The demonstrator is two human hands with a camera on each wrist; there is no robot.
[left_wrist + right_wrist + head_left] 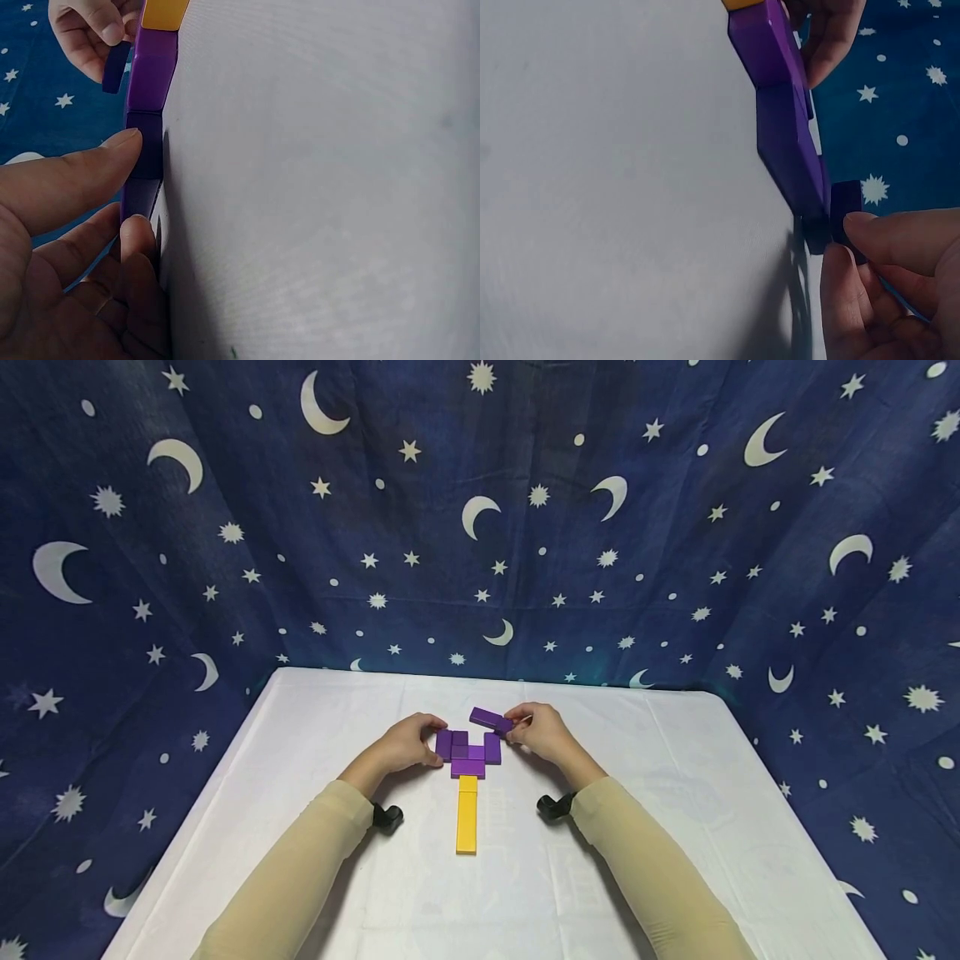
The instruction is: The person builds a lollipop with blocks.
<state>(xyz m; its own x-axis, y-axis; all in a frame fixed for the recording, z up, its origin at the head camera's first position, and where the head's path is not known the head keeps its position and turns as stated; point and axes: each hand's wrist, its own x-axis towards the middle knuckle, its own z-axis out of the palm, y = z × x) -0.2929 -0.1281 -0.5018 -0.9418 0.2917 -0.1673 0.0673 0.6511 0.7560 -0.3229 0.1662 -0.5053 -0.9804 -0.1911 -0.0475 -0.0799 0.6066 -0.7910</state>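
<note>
On the white table, a flat figure of purple blocks (468,767) tops a yellow strip of blocks (467,822). My left hand (405,743) curves round the figure's left outer purple block (444,745), its thumb at the near end. In the left wrist view the left thumb (120,150) rests against a purple block (150,146). At the upper right, my right hand (546,732) pinches a dark purple block (846,214) between thumb and fingers, tilted above the table. Another dark block (817,234) lies just beneath, beside the figure's right purple block (492,748).
A white cloth (637,727) covers the table. Dark blue fabric (525,460) with moons and stars hangs behind and at both sides. Black wrist bands with small cameras (387,818) sit below each hand, near the beige sleeves (292,868).
</note>
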